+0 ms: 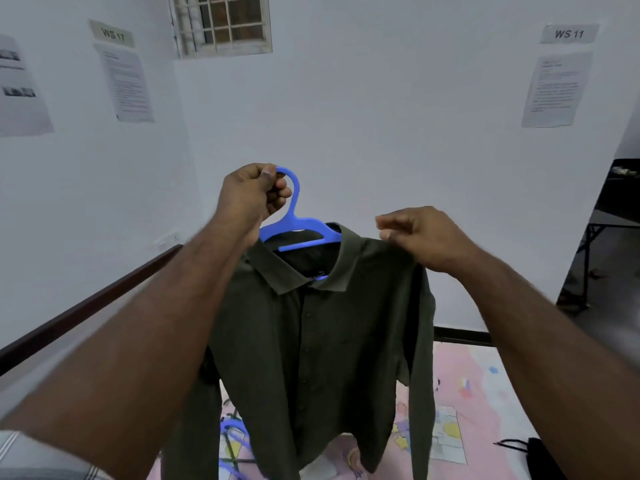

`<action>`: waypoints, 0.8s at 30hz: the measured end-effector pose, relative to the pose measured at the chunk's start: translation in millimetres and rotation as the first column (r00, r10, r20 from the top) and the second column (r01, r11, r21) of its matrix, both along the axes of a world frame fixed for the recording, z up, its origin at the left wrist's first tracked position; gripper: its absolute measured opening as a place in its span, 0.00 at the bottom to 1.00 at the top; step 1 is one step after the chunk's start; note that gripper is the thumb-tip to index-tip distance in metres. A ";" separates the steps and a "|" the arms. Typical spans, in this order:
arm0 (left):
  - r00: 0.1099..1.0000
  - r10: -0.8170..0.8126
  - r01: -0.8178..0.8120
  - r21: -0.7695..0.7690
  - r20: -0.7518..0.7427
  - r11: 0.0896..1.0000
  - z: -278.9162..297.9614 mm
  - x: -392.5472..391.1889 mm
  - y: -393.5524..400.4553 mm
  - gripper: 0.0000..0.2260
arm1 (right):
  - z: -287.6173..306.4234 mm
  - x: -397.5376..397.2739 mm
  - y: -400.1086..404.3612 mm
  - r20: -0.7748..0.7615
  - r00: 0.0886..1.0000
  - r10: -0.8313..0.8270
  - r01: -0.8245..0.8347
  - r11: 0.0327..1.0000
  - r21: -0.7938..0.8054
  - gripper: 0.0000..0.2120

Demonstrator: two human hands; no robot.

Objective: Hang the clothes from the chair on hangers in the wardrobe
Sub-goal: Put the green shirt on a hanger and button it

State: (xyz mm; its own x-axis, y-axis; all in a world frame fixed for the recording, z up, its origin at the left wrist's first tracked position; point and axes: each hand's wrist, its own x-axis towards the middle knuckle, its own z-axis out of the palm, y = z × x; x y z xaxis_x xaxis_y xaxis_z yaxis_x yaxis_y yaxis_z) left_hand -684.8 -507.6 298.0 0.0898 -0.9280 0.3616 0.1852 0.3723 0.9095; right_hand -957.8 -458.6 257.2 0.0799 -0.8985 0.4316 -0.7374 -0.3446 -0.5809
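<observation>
Holding the blue hanger (294,223) up by its hook, left hand (251,195) curled tight round it. Dark green shirt (318,341) hangs on it mid-air; right hand (422,240) pinches its shoulder, over the pink mat (485,393).

Bare white room, looks like a numbered recording workspace, not a home: wall signs "WS 17" (111,33) and "WS 11" (569,33) above printed sheets (550,88), barred window (221,24), possibly a folding table (613,216) far right.
</observation>
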 end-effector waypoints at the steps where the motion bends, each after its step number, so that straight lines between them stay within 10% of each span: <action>1: 1.000 -0.012 0.012 -0.006 0.001 1.000 -0.6 -2.2 1.5 0.09 | 0.1 5.1 -1.2 -0.072 0.997 0.012 -0.010 1.000 0.029 0.14; 12: 0.937 -0.080 0.069 0.044 0.340 0.997 -15.5 46.7 3.7 0.10 | -13.7 5.0 -8.8 -0.176 0.984 -0.016 0.011 1.000 -0.027 0.11; 21: 0.502 -0.277 -0.009 0.325 0.819 0.946 -86.3 119.7 -3.7 0.15 | -8.9 -17.2 -12.7 -0.106 0.993 -0.050 0.049 0.999 -0.015 0.11; 24: 0.487 -0.265 -0.051 0.330 0.832 0.942 -100.1 133.9 -7.5 0.12 | -7.8 -25.5 -13.8 -0.072 0.996 -0.058 0.057 0.998 -0.017 0.11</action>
